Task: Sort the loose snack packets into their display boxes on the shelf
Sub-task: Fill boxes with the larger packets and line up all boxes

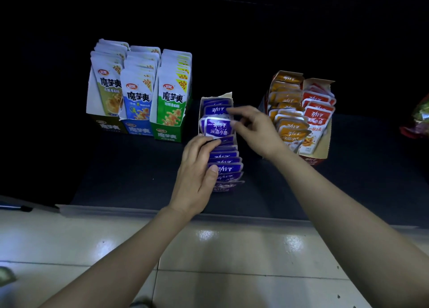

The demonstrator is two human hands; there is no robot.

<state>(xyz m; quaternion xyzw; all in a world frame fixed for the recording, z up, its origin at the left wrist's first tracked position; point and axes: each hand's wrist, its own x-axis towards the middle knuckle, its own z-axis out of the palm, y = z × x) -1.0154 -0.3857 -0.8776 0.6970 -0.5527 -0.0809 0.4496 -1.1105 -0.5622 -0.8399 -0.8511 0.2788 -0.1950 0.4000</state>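
I log six open cardboard display boxes on one dark shelf [139,180]: three tall with white pouches [106,75], an olive-fronted box [106,126], a blue-fronted box [138,130] and a green-fronted box [166,134], and three low, a purple-packet box [228,96], an orange-packet box [287,75] and a red-packet box [325,141].

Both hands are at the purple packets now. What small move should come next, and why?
Probably the right hand should press the raised purple foil packet down into the narrow cardboard display box. Its fingers pinch the packet's right edge, and it stands higher than its neighbours, while the left hand holds the front row of purple packets forward.
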